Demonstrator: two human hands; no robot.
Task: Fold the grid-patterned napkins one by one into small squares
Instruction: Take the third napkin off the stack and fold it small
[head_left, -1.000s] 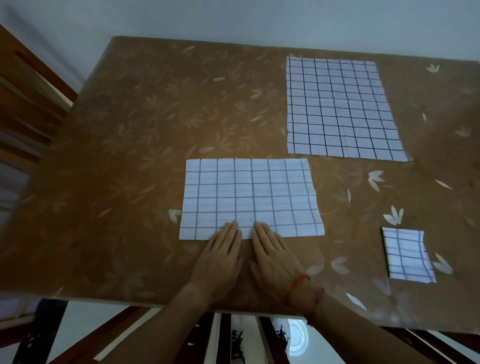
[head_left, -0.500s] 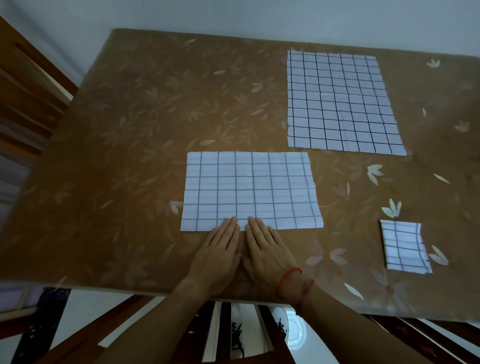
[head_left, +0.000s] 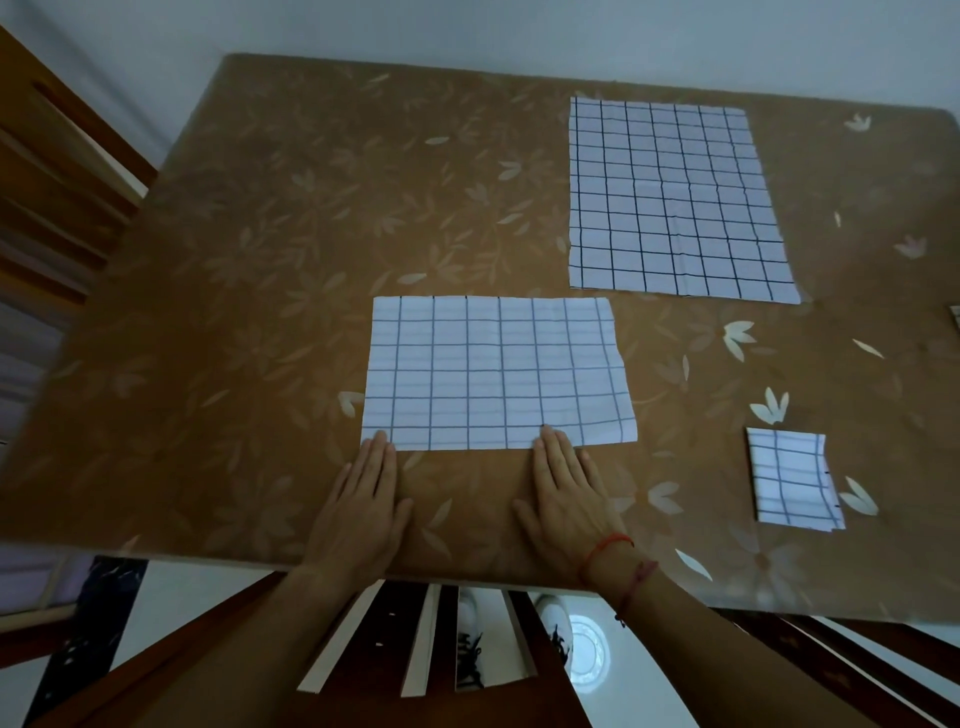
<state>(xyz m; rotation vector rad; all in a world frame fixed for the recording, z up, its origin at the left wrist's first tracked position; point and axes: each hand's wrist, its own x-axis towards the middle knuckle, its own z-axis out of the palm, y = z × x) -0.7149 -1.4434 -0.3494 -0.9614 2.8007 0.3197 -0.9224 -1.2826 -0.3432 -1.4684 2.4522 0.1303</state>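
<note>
- The left hand (head_left: 363, 499) and right hand (head_left: 566, 493), side by side earlier, now lie apart, fingers flat on the near edge of the half-folded napkin (head_left: 493, 374).
- It stays near the bench (head_left: 249, 270) front edge.

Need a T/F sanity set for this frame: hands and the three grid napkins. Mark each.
1. The left hand and right hand lie flat, fingertips on the half-folded napkin at its near edge. True.
2. The hands touch each other. False: they are apart.
3. The small folded square lies right of the right hand. True.
4. The unfolded napkin overlaps the half-folded napkin. False: bare table shows between them.
5. The red bracelet is on the left wrist. False: on the right.
</note>
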